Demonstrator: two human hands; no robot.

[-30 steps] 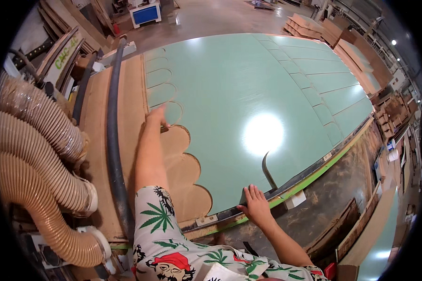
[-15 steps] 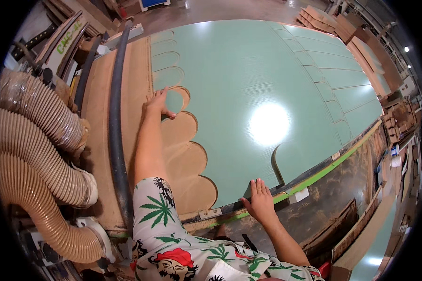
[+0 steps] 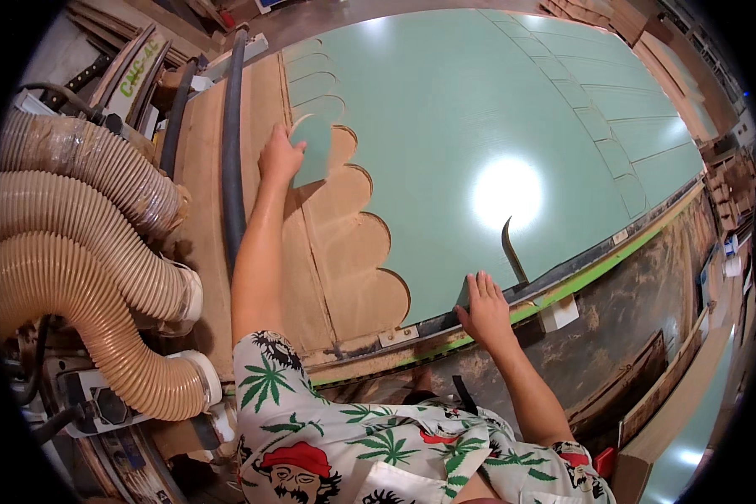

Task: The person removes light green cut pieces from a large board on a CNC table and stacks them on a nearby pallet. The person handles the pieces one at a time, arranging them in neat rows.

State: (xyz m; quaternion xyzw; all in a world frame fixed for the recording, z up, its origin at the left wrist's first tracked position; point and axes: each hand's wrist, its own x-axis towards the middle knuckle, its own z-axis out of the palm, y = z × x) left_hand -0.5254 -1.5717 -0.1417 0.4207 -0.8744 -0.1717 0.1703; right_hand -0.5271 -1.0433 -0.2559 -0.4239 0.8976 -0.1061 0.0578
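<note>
My left hand [image 3: 280, 156] is closed on the left edge of a rounded green-faced board piece [image 3: 313, 151], which is tilted up out of its cut-out. My right hand [image 3: 485, 309] lies flat on the big pale green sheet [image 3: 420, 168] near its front edge, fingers stretched out and holding nothing. A row of scalloped cut-outs [image 3: 353, 244] runs along the sheet's left side, showing brown board underneath. Farther back, more rounded pieces [image 3: 312, 84] still sit within their cut lines. Close to my right fingertips, a dark curved cut [image 3: 512, 250] marks the sheet.
A long black tube [image 3: 233, 151] lies across the brown board at left. Thick ribbed hoses [image 3: 101, 302] bulge beside it. The table's front edge carries a green strip [image 3: 575, 283]. Stacked boards [image 3: 689, 395] stand at right; more cut lines [image 3: 596, 109] cross the sheet's far right.
My left hand has taken hold of the rounded piece and raised it from the sheet, moving slightly up and left. My right hand stays flat on the sheet. The view has shifted.
</note>
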